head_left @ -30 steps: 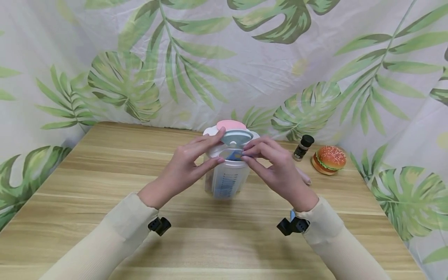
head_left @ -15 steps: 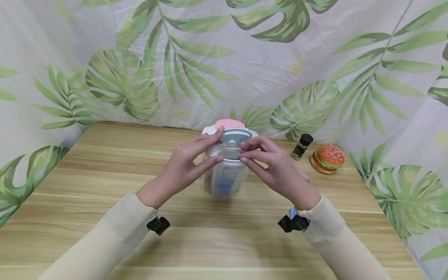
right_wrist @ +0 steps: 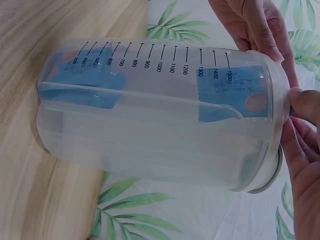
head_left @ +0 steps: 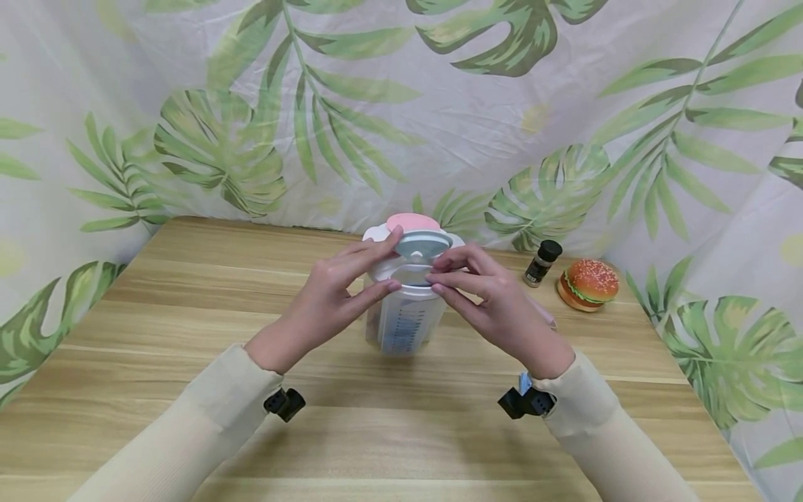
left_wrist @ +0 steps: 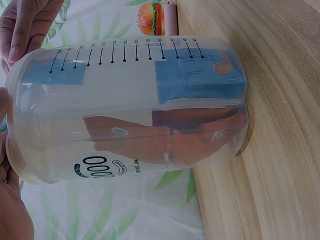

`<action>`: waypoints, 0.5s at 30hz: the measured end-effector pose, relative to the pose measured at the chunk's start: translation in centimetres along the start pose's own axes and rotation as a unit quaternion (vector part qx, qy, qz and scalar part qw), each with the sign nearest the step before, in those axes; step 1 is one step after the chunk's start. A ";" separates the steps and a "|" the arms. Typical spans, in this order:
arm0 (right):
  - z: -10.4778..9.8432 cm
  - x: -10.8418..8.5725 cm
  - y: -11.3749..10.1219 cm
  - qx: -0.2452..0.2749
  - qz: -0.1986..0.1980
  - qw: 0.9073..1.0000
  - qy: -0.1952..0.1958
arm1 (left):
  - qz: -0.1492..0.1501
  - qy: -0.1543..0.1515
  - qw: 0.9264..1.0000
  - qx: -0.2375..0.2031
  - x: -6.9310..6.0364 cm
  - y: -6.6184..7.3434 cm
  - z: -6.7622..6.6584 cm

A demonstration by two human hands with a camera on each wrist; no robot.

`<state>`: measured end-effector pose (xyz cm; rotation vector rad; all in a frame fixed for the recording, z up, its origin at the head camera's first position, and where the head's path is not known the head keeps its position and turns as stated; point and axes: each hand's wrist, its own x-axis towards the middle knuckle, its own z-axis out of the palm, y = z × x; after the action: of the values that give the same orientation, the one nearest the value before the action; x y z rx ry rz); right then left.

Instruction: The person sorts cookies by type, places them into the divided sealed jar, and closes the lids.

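A clear divided storage canister [head_left: 408,321] with measuring lines stands upright on the table. Its white top has a raised grey-green flap [head_left: 423,244] and a pink flap [head_left: 413,222]. My left hand [head_left: 335,293] holds the top's left side, thumb on the near rim and a finger at the grey-green flap. At the opening, my right hand [head_left: 492,296] pinches a blue packet [right_wrist: 232,92], which hangs inside just below the rim. More blue packets [left_wrist: 200,75] lie at the bottom of that compartment. Brown packets [left_wrist: 135,137] fill part of a neighbouring compartment.
A black-capped seasoning bottle [head_left: 542,263] and a toy hamburger [head_left: 587,285] stand at the back right of the wooden table [head_left: 401,432]. A pinkish stick-like thing [head_left: 544,314] lies partly behind my right hand. A leaf-patterned cloth [head_left: 351,139] hangs behind.
The blue packet has gone down from the opening into the canister, with my right fingers still at the rim. My left hand has hardly moved.
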<state>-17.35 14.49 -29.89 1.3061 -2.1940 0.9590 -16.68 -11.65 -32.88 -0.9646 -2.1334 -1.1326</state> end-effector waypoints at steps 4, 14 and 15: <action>0.0 -0.1 0.1 0.002 -0.010 1.000 0.001 | 0.004 0.002 1.000 0.001 0.0 0.0 0.1; -0.6 -0.9 -0.1 0.033 0.025 0.999 0.023 | 0.003 0.005 1.000 -0.002 -0.1 0.1 0.1; -0.8 -1.1 -0.1 0.032 0.029 0.999 0.030 | 0.003 0.006 1.000 -0.002 -0.1 0.1 0.1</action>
<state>-16.76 15.66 -30.04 1.2322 -2.1834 1.0855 -16.57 -11.55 -32.96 -0.9641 -2.1186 -1.1369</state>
